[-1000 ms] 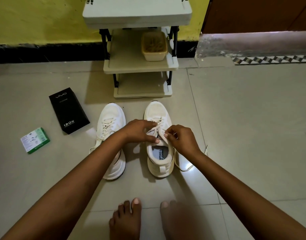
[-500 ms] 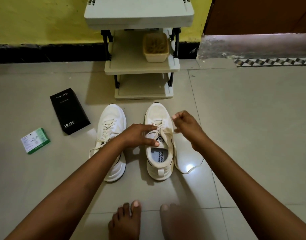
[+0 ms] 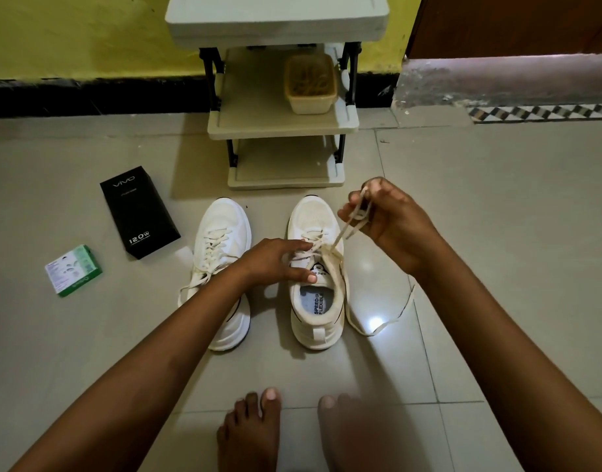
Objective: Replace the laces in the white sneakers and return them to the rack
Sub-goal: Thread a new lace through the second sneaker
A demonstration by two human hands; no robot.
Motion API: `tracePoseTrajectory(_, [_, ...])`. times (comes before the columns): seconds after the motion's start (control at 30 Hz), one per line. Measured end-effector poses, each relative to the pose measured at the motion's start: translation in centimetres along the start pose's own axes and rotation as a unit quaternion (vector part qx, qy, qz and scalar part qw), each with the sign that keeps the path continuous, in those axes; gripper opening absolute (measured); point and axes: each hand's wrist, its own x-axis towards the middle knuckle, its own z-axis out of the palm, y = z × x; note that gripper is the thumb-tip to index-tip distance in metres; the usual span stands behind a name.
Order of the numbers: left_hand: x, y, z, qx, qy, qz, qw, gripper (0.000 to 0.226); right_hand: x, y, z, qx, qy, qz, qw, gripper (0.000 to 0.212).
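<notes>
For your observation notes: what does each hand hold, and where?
Right hand pinches the lace partway along; left hand presses the right sneaker at its eyelets.

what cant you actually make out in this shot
- Head view: left sneaker heel and lower laces, hidden behind the left forearm.
- Right sneaker tongue logo, partly covered by the left hand.
- Green box print: too small to read.
- Rack top shelf: cut off by the upper edge.

Two sneakers sit side by side before me; the rack stands behind them; two boxes lie to my left
</notes>
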Motion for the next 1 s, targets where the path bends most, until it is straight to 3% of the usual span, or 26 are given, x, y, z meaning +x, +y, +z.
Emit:
tracePoseTrajectory(0.03, [0.0,0.0,0.0,0.002,0.000,-0.001,1.000,0.071,0.2,0.0,0.0,0.023,0.011,0.004,1.000,0.027])
tracePoseTrajectory(0.1, [0.0,-0.1,0.0,0.001,0.001,-0.003,1.000,0.072,0.8,1.0,0.3,-0.111,0.077,0.035,0.990,0.025])
tracePoseTrajectory(0.13, [0.0,-0.1,0.0,-0.002,0.002,-0.003,1.000,0.072,1.0,1.9,0.4,-0.233,0.099,0.052,0.966,0.021])
tracePoseTrajectory(0.2, [0.1,-0.1,0.0,-0.005,0.003,-0.004,1.000,0.072,1.0,4.0,0.2,-0.448,0.062,0.085,0.888,0.022])
tracePoseTrajectory(0.27, [0.1,-0.1,0.1,-0.006,0.003,-0.004,1.000,0.072,0.5,6.4,-0.2,-0.573,-0.006,0.101,0.813,0.029])
tracePoseTrajectory(0.3, [0.1,-0.1,0.1,-0.006,0.003,-0.004,1.000,0.072,0.4,7.0,-0.3,-0.603,-0.017,0.089,0.793,0.028])
tracePoseTrajectory(0.33, [0.2,-0.1,0.1,-0.005,0.005,-0.003,1.000,0.072,0.4,7.0,-0.3,-0.610,-0.017,0.071,0.789,0.025])
tracePoseTrajectory(0.37, [0.2,-0.1,0.1,-0.006,0.006,-0.003,1.000,0.072,0.5,6.4,-0.3,-0.580,-0.006,0.060,0.813,0.022])
tracePoseTrajectory(0.47, [0.2,-0.3,0.2,-0.006,0.008,-0.001,1.000,0.073,0.6,3.2,-0.4,-0.323,0.001,0.081,0.943,0.027])
tracePoseTrajectory(0.53, [0.0,-0.4,0.1,-0.008,0.015,0.001,1.000,0.073,0.2,2.0,-0.6,-0.229,-0.034,0.073,0.970,0.030])
tracePoseTrajectory(0.6, [-0.1,-0.4,0.1,-0.010,0.018,0.005,1.000,0.073,-0.4,2.4,-0.7,-0.200,-0.061,0.086,0.974,0.028])
tracePoseTrajectory(0.67, [-0.1,-0.2,0.2,-0.001,0.014,0.007,1.000,0.072,-0.5,2.9,-0.9,-0.246,-0.062,0.114,0.961,0.026])
tracePoseTrajectory(0.73, [0.0,0.2,0.3,0.015,0.012,0.005,1.000,0.072,-0.5,2.8,-1.7,-0.350,-0.077,0.158,0.920,0.024])
tracePoseTrajectory(0.9, [-0.2,0.3,0.2,0.019,0.005,0.006,1.000,0.072,-0.4,3.9,-2.9,-0.544,-0.213,0.292,0.757,0.025])
tracePoseTrajectory(0.93, [-0.3,0.3,0.2,0.020,0.004,0.006,1.000,0.072,-0.4,4.2,-3.0,-0.556,-0.208,0.297,0.748,0.027])
tracePoseTrajectory(1.0, [-0.3,0.3,0.2,0.022,0.003,0.005,1.000,0.072,-0.1,4.3,-3.0,-0.553,-0.153,0.276,0.771,0.030])
